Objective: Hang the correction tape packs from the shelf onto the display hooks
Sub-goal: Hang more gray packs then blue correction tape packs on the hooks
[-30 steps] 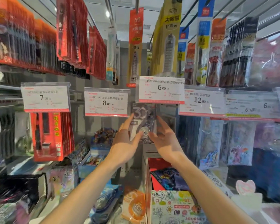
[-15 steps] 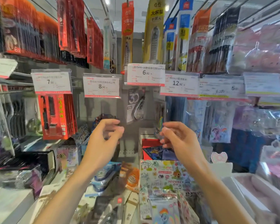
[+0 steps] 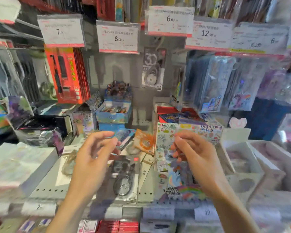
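Hovering empty, both hands sit above the shelf (image 3: 45,190) with fingers loosely curled, nothing held. Left hand (image 3: 92,163) is right over the loose tape packs; right hand (image 3: 196,157) is off to the side, over a cartoon-print box (image 3: 188,133). Nearest target: grey tape pack (image 3: 124,180) lying flat just below and right of the left fingertips, long axis running front to back. A second pale pack (image 3: 68,163) lies left of that hand, an orange pack (image 3: 144,142) further back between the hands. One pack (image 3: 153,69) already hangs on the hook under the 6.00 price tag (image 3: 170,21), straight up and behind. Left hand is nearer, so likely it picks. Room: box wall crowds the right edge of the packs; open gap above them up to the hook. View is blurry, pack edges soft.
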Action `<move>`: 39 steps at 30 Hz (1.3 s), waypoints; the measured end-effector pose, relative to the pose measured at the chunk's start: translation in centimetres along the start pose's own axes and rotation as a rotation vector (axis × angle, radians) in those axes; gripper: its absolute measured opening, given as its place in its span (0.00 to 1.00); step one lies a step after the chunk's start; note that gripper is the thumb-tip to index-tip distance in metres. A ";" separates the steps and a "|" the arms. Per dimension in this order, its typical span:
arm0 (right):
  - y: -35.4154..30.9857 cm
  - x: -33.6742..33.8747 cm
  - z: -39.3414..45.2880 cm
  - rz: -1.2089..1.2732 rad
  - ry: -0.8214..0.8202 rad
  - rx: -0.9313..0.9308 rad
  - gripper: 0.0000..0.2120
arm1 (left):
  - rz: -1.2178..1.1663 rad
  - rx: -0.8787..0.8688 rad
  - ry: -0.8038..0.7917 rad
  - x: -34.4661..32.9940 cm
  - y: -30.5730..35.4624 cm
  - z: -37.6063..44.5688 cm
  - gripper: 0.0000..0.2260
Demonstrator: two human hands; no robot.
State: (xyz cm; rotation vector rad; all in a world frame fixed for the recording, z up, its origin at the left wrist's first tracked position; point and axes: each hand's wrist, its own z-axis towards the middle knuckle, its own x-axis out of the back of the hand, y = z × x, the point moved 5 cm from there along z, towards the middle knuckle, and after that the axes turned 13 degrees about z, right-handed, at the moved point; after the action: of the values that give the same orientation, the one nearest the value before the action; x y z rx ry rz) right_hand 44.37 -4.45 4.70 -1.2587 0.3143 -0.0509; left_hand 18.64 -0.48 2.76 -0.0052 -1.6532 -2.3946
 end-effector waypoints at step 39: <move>13.0 -10.3 -3.0 -0.802 0.156 -0.093 0.18 | 0.746 -0.157 -0.589 0.1 -11.6 6.3 0.16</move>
State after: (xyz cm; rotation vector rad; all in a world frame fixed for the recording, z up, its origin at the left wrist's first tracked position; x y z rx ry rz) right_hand 32.05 -1.01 -6.20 -1.4094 -0.0736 -0.8298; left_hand 15.53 9.24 -5.67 -1.2183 -1.2901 -1.9886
